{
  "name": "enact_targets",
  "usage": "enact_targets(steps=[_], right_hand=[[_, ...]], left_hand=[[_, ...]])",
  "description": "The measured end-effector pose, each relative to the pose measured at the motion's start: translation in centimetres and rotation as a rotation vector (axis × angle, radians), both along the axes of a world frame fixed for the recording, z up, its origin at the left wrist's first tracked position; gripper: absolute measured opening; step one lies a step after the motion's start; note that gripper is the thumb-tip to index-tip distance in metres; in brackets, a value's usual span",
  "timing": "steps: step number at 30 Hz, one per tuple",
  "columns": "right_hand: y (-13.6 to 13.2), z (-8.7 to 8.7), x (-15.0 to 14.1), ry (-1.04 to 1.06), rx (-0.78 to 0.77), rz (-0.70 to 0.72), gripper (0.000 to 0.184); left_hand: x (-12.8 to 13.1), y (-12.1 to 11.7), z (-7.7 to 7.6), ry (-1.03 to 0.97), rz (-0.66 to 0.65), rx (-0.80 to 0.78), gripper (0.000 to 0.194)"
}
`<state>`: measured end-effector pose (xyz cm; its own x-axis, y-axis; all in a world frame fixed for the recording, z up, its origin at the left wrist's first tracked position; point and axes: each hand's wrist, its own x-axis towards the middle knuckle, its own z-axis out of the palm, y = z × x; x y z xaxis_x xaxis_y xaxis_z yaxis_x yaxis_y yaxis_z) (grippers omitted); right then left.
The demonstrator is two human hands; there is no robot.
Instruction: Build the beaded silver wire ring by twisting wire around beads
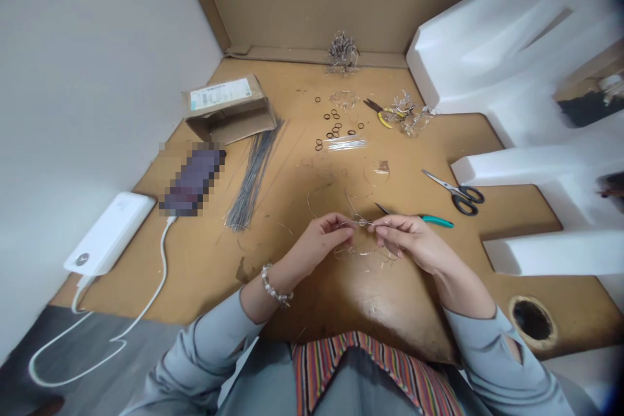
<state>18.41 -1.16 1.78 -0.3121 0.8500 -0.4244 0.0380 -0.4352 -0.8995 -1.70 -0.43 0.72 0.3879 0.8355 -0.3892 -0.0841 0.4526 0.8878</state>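
Note:
Thin silver wire [361, 222], bent into small loops, stretches between my two hands above the brown work surface. My left hand [329, 234] pinches its left side with thumb and forefinger. From the other side, my right hand [409, 237] grips the wire with closed fingertips. Pliers with teal handles [437, 221] lie just beyond my right hand, partly hidden by it. Below the fingers are loose wire bits [365, 253]. Farther off are several dark rings [336, 129] and a small row of straight silver wires [346, 143].
At left are a bundle of grey wires [253, 175], a cardboard box [229, 110], a pixelated phone-like object [195, 182] and a white power bank [111, 234] with cable. Scissors [461, 195], yellow-handled pliers [383, 116] and white foam [507, 169] are at right. Tangled wire [343, 52] sits behind.

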Motion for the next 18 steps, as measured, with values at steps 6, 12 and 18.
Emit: enact_targets(steps=[6,12,18], right_hand=[[0.1,-0.2,0.5,0.072,-0.026,0.004,0.032],[0.0,-0.5,0.4,0.067,-0.014,0.046,0.035],[-0.3,0.3,1.4,-0.261,0.143,0.108,0.045]], left_hand=[[-0.1,0.3,-0.4,-0.018,-0.070,0.021,0.024],[0.0,0.4,-0.8,0.021,-0.067,0.051,0.039],[-0.3,-0.1,-1.0,0.308,-0.217,0.274,0.038]])
